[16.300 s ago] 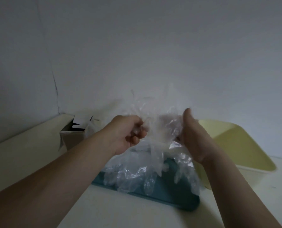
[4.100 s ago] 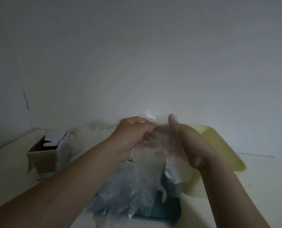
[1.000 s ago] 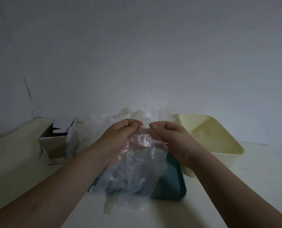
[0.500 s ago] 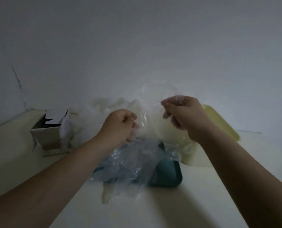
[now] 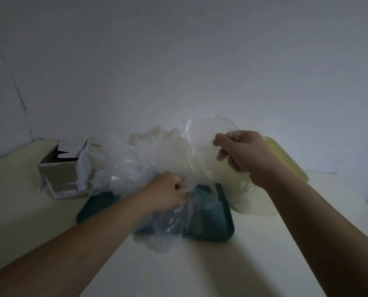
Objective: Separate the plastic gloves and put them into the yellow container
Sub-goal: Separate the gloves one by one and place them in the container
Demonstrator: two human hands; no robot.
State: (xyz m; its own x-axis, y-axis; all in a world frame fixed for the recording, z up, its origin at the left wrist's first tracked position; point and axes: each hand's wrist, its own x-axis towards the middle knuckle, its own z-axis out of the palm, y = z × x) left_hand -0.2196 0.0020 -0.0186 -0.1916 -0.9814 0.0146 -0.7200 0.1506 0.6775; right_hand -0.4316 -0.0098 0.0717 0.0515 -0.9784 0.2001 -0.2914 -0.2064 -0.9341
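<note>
Open brown cardboard box far left on the pale worktop. Heap of clear thin plastic gloves lies over the teal plastic tray. Left hand clamps a fistful of them; right hand — raised, well apart — pinches one loose glove. Step: peeling it free. Next likely calls for carrying it right, releasing over the pale yellow plastic container.

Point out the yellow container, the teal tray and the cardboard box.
yellow container [image 5: 290,159]: head view, on its bare inner wall at the right.
teal tray [image 5: 221,217]: head view, on the uncovered right part of its floor.
cardboard box [image 5: 60,176]: head view, on its brown front face.
</note>
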